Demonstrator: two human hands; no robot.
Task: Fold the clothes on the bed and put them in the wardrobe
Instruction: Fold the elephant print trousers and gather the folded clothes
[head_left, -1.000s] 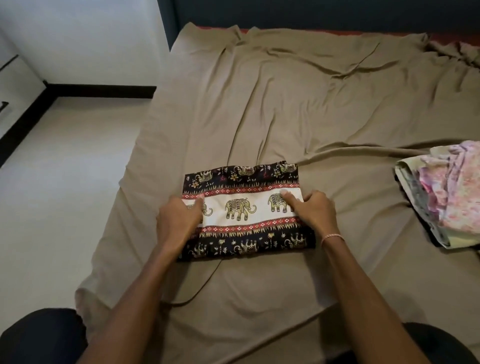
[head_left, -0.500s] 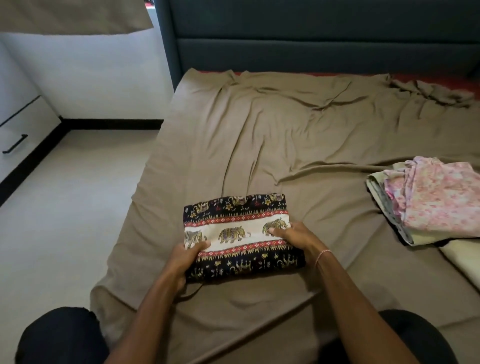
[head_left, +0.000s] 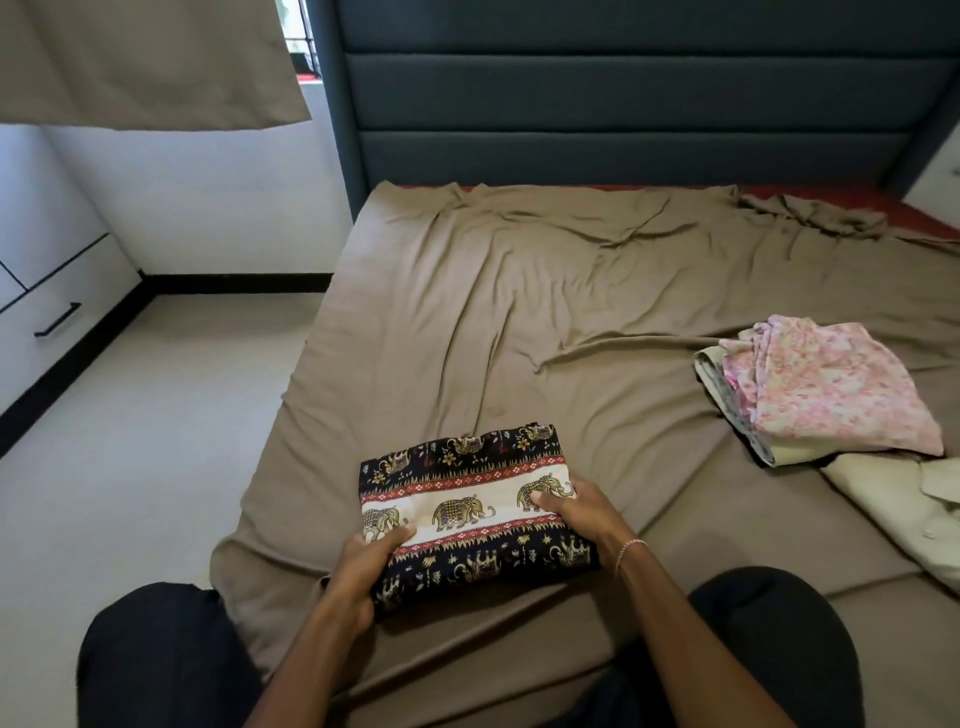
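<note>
Elephant-print garment (head_left: 470, 512): we have it folded into a compact rectangle at the near edge of the bed, left of centre, its near side beginning to lift off the brown sheet (head_left: 519, 332).
Left hand (head_left: 363, 569): we grip the near left corner, thumb on top by the white band, fingers curled underneath.
Right hand (head_left: 576, 506): we clasp the right edge, thumb laid over an elephant; the fingers below are hidden, so we judge they wrap under.
Change: a second ago both hands lay flat on top, pressing the fold; now they close round the two ends, and the bundle sits nearer to us.
Meaning: we judge the folding of this piece finished and the pick-up begun; carrying it to the wardrobe comes next.
Wardrobe: we cannot see it; only a white drawer unit (head_left: 47, 291) shows at the far left.
Pink floral pile (head_left: 831, 384): it lies on the right of the bed, well apart, stacked on other cloth.
Cream garment (head_left: 883, 512): it lies just near the pile, apparently not yet folded.
Remaining: we judge several pieces are left.
Risk: the layers could slip apart if we lift unevenly.
</note>
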